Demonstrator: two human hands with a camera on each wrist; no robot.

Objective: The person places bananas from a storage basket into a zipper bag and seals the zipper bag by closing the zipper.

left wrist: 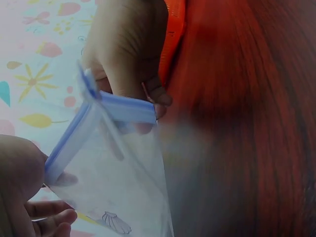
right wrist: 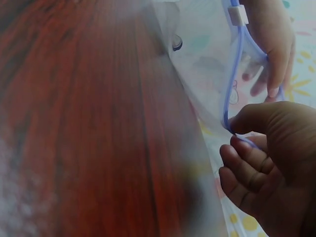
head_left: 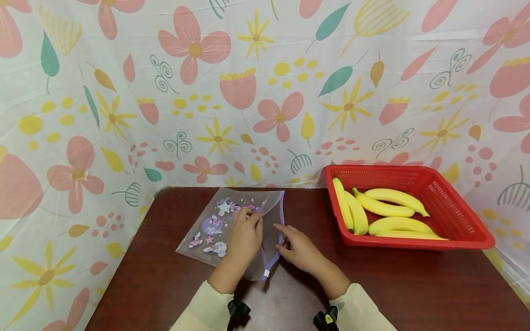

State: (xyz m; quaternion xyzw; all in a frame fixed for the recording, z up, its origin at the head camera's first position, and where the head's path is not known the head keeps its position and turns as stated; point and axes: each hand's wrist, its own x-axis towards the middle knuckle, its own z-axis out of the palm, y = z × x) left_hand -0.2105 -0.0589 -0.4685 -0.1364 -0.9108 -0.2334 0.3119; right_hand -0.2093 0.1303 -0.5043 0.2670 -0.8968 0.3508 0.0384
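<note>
Clear plastic, the zip bag (head_left: pixel 232 225) lies flat on the dark wooden table (head_left: pixel 393 285), its lilac zip edge parted into a gap. By my reckoning the mouth is only partly spread and nothing has gone in; the bananas (head_left: pixel 387 211) all sit in the red basket (head_left: pixel 455 202), well apart to the right. The left hand (head_left: pixel 244 236) pinches one lip, the right hand (head_left: pixel 300 250) the other. Only the right wrist view shows the white slider (right wrist: pixel 238 15).

Both forearms enter from bottom centre of the head view, cream sleeves. Left hand (head_left: pixel 244 236) knuckles up, fingers curled, pinching. Right hand (head_left: pixel 299 249) beside it, thumb and forefinger pinched.
</note>
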